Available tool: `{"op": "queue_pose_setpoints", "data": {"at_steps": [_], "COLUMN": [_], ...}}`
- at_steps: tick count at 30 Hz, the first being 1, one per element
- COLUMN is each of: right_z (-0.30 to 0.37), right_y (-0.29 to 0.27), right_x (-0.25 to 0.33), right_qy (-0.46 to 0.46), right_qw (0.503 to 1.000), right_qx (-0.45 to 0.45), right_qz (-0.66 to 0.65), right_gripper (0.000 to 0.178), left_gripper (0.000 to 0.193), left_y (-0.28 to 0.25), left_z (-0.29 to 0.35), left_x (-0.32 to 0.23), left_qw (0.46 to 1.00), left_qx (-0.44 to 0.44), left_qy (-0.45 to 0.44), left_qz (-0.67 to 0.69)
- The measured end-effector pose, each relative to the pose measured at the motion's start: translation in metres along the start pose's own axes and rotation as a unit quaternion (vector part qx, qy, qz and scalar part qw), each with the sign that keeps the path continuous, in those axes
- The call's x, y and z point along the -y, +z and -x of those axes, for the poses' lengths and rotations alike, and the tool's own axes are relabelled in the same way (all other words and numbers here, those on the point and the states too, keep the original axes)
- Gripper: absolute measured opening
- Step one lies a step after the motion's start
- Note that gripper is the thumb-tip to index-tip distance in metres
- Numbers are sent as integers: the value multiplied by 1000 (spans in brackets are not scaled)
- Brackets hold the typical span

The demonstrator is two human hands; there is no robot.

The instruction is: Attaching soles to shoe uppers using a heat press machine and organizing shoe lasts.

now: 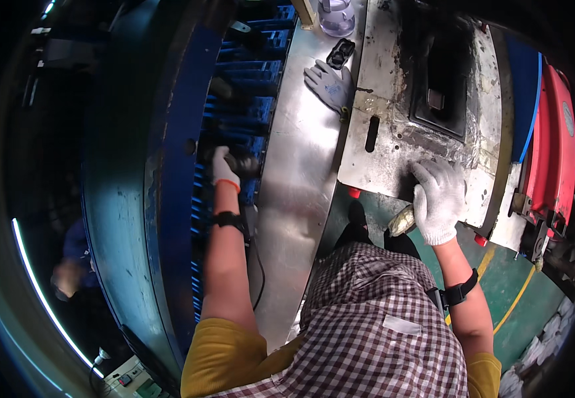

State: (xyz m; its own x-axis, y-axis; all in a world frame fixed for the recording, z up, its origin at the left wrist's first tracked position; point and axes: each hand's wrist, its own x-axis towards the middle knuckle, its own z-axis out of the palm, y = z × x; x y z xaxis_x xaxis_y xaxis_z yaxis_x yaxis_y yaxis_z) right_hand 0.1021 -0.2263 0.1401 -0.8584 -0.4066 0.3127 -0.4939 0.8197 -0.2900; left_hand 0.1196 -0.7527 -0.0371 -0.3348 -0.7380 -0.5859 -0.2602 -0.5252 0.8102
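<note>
My left hand (224,167), in a white glove with an orange cuff, reaches into the blue slotted machine (251,73). Its fingers look closed at a dark rounded object (242,162), blurred and too dark to name. On the right, my white-gloved right hand (441,198) rests with its fingers stretched over the near edge of a stained metal plate (373,162). Just below its thumb shows a pale, lumpy object (401,220); whether the hand touches it I cannot tell. Nothing shows in the right fingers.
Between machine and plate runs a bare metal ledge (300,159), bearing a grey glove (329,86), a black moulded piece (340,53) and a clear container (336,16). The plate has a dark recess (438,93). Red machinery (552,146) stands right; another person's hand (67,278) shows far left.
</note>
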Motion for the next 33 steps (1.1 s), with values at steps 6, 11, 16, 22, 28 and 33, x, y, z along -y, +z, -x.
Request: {"op": "queue_pose_setpoints", "data": {"at_steps": [6, 11, 16, 22, 28, 33], "right_z": [-1, -1, -3, 4, 9, 6], "right_y": [3, 6, 5, 10, 16, 16], "right_x": [4, 4, 3, -3, -3, -4], "right_qy": [3, 7, 1, -20, -21, -28], "right_qw": [1000, 1000, 999, 1000, 998, 997], "right_qx": [-3, 10, -10, 18, 61, 65], "right_qz": [-24, -15, -33, -13, 8, 6], "right_gripper": [35, 32, 31, 33, 39, 40], "left_gripper": [86, 91, 92, 87, 56, 35], "left_y": [-1, 10, -78, -228, -383, -406], "left_z": [-52, 5, 62, 96, -5, -13], "left_x": [-17, 3, 46, 32, 52, 52], "left_qw": [934, 877, 795, 738, 963, 966], "left_qx": [-145, -138, -245, -486, -261, -236], "left_qy": [158, 110, 219, 63, -33, -107], "left_qz": [-287, -447, -510, -465, -57, -6]}}
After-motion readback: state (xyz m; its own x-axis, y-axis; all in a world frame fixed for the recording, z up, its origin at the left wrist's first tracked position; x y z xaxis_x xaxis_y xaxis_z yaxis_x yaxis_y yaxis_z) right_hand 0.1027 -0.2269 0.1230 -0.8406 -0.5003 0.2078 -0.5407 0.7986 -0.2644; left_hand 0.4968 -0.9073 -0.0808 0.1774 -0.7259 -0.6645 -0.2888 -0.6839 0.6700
